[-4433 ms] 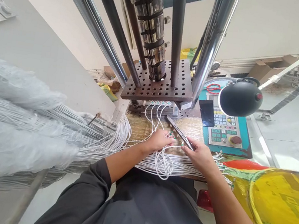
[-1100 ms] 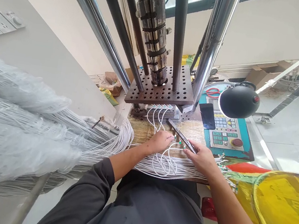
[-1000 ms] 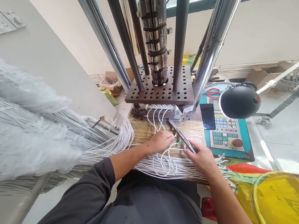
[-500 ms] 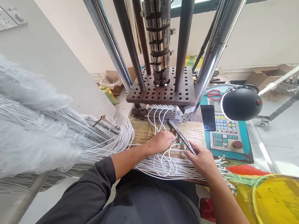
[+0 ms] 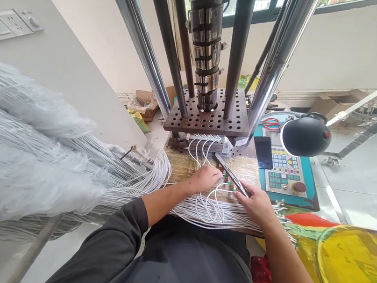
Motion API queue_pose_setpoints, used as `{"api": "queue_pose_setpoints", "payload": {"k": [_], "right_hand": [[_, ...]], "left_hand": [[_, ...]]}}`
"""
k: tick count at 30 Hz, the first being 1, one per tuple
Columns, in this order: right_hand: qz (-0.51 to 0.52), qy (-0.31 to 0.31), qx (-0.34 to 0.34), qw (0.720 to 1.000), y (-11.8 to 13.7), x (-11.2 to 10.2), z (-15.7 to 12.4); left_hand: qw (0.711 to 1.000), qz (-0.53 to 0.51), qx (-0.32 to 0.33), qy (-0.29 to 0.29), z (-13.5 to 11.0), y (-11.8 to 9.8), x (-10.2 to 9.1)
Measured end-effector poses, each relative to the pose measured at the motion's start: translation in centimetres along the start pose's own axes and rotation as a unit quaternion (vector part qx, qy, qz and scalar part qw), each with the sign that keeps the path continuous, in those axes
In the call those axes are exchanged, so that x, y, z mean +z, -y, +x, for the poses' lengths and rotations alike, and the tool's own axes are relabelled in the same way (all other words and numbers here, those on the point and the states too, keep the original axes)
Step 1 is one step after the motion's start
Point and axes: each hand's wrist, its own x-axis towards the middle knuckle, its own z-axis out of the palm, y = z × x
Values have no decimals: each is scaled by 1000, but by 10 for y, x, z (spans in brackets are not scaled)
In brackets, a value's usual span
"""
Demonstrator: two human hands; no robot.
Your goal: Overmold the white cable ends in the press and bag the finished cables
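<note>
My right hand (image 5: 256,205) grips the near end of a long, narrow dark metal bar (image 5: 229,172), which lies slantwise over the wooden worktop (image 5: 185,163). Left of the bar, my left hand (image 5: 205,180) pinches a white cable close to its end; the fingers hide the exact grip. Small green-tipped cable ends (image 5: 229,184) sit along the bar, partly covered by it. Loops of white cable (image 5: 212,207) curl below my hands. Further back, several white cables (image 5: 203,148) run into a metal mould (image 5: 205,145) beneath the press's perforated plate (image 5: 208,123).
Bundled white cables (image 5: 161,168) hang at the left, beside plastic-wrapped bundles (image 5: 30,160). At the right are a black lamp (image 5: 306,134), a control panel (image 5: 284,175), a phone-like dark slab (image 5: 264,152), red-handled scissors (image 5: 272,123) and a yellow-lined container (image 5: 360,271).
The whole view has shifted slightly right and down in the frame. Both hands keep nearly the same hold and place over the worktop.
</note>
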Motion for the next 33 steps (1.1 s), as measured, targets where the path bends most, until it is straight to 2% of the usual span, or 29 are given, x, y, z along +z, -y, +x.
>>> {"api": "queue_pose_setpoints", "payload": {"k": [2,4,7,9,10,13,18,20,22,24,26,27,29,31,33], "right_hand": [[3,-7,2,1000,1,0,0],[5,-10,4,1000,1,1,0],[3,-9,10,1000,1,1,0],[2,-9,9,1000,1,2,0],[2,-9,8,1000,1,2,0],[2,-13,10,1000,0,2,0],[-2,-11,13,1000,0,3,0],[-2,-5,11,1000,0,3,0],[-1,-4,10,1000,1,2,0],[2,-9,10,1000,1,3,-1],[7,-11,12,1000,1,3,-1],[9,-10,14,1000,1,3,-1],[11,-6,16,1000,0,3,-1],[15,-2,13,1000,1,2,-1],[19,2,12,1000,3,1,0]], "left_hand": [[998,-44,-12,-41,-2,-1,-4],[988,-120,-64,-78,-2,-1,-8],[935,-304,-170,-66,-2,1,-14],[895,-399,-191,-51,0,4,-15],[884,-425,-190,-49,1,6,-16],[874,-443,-192,-59,7,10,-16],[828,-477,-292,-40,24,11,-24],[842,-443,-306,-14,27,11,-30],[893,-353,-279,11,25,11,-33],[953,-207,-219,18,21,9,-34],[989,-36,-143,13,16,6,-31],[993,45,-111,12,14,5,-29],[983,173,-58,29,12,3,-24],[967,248,-16,60,12,3,-21],[955,281,22,87,14,4,-20]]}}
